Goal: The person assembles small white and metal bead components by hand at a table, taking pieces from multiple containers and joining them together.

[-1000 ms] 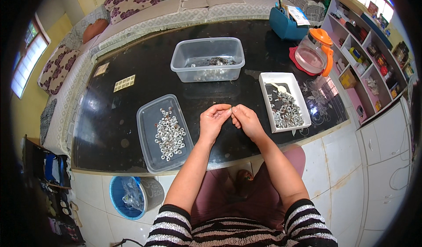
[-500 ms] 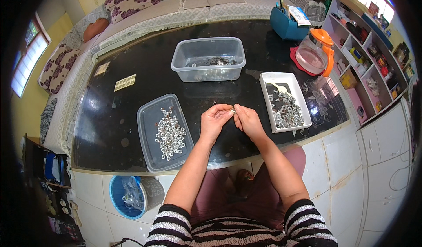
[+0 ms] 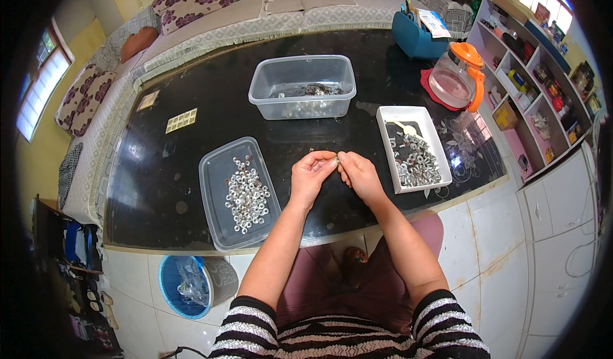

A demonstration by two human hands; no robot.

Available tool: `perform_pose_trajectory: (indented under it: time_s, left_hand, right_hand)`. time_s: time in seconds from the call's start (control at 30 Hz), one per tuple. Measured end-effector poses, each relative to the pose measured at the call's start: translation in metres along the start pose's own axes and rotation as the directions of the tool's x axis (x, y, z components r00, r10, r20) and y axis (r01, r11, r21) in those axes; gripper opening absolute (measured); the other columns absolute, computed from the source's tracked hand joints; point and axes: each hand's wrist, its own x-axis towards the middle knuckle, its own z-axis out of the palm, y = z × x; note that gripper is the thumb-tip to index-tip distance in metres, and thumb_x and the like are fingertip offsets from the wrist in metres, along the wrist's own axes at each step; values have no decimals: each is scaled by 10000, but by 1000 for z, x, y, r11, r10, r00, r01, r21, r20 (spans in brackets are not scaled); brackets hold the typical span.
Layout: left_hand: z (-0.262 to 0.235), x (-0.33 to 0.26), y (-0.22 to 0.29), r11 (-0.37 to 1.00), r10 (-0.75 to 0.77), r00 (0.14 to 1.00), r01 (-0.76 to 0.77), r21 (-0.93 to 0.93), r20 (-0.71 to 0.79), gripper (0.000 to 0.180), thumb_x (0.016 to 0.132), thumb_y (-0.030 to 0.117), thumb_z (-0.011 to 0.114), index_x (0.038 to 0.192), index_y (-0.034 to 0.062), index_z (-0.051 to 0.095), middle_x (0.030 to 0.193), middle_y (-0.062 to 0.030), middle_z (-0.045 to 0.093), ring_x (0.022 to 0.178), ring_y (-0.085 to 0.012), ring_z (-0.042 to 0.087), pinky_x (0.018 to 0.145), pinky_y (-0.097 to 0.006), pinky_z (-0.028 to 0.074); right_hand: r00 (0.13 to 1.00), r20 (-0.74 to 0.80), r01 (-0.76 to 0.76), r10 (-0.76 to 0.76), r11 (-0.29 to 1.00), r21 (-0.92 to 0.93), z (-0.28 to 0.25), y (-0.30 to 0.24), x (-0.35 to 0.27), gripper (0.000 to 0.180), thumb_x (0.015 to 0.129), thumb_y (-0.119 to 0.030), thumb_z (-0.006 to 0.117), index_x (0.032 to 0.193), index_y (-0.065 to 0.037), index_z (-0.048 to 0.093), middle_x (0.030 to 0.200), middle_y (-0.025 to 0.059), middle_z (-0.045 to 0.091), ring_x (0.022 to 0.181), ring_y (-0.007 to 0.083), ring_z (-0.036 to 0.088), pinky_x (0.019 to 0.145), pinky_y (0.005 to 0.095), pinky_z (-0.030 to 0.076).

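My hands (image 3: 310,178) pinched one small piece (image 3: 337,159) — plenty seemed left: rings (image 3: 248,197) at nine o'clock, metal bits (image 3: 419,162) at three.

1. Table (image 3: 153,193): black, pale flowers (image 3: 469,142) by its right edge.
2. Box (image 3: 421,188) toward the near right corner: white.
3. Rings (image 3: 249,199) toward the near edge: silvery.
4. Jug lid (image 3: 468,53), right edge: orange.
5. Sleeves (image 3: 450,324): black-and-white stripes.
6. Trousers (image 3: 306,276): dull purple.
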Motion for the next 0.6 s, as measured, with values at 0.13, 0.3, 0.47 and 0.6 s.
perform_pose_trajectory:
  time_s: [0.13, 0.3, 0.47, 0.6]
  left_hand:
    - [-1, -1, 0, 999, -11, 1000, 11, 32, 0, 143, 719, -17, 589, 858, 0, 563, 817, -29, 566, 748, -82, 537, 702, -200, 429]
    - [-1, 1, -2, 999, -8, 1000, 8, 35, -4, 143, 724, -10, 586, 866, -1, 563, 815, -33, 569, 748, -79, 534, 698, -197, 429]
    - [-2, 1, -3, 1000, -15, 1000, 15, 24, -5, 140, 729, -21, 577, 868, -9, 558, 810, -42, 574, 741, -85, 540, 694, -200, 436]
    - [-2, 1, -2, 1000, -15, 1000, 15, 26, 9, 141, 728, -10, 583, 866, -3, 558, 816, -38, 570, 747, -84, 537, 700, -203, 434]
  right_hand:
    - [997, -52, 46, -54, 989, -139, -1, -2, -2, 392, 850, -324, 417, 570, -55, 473, 468, -15, 415, 415, 56, 385, 399, 189, 304]
    - [1000, -12, 14, -13, 999, 30, -2, 8, 3, 412, 825, -355, 438, 575, -31, 490, 462, 18, 451, 423, 80, 415, 422, 223, 340]
    - [994, 106, -42, 29, 992, 119, -7, 3, 0, 359, 846, -305, 433, 600, -49, 486, 482, -2, 436, 413, 57, 367, 403, 183, 303]
    - [999, 49, -6, 5, 1000, 21, -3, 5, 1, 350, 846, -304, 434, 613, -47, 479, 498, 1, 447, 428, 55, 387, 408, 185, 311]
